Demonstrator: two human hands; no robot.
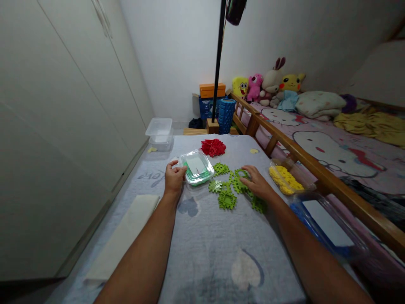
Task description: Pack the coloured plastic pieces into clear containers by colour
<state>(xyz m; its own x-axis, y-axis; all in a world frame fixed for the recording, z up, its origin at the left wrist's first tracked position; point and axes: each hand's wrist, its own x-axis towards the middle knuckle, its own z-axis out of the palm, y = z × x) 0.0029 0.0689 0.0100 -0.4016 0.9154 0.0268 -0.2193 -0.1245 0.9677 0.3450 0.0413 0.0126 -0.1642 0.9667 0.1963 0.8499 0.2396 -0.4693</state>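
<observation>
My left hand (pixel 175 179) grips the near-left edge of a clear plastic container (pixel 197 167), its thumb on the lid. Green pieces show inside, under a white label on the lid. Over a loose spread of light green interlocking toy pieces (pixel 227 200) is my right hand (pixel 255 181), fingers spread apart. Its fingertips are at one of the pieces; whether they touch it I cannot tell. Behind the container lies a pile of red interlocking pieces (pixel 213 147).
At the right edge stand a clear box of yellow pieces (pixel 286 179) and a lidded box of blue pieces (pixel 329 223). Stacked clear containers (pixel 160 133) are at the back left. A folded white cloth-like item (pixel 126 238) lies front left. A wooden bed rail (pixel 284 145) borders the table.
</observation>
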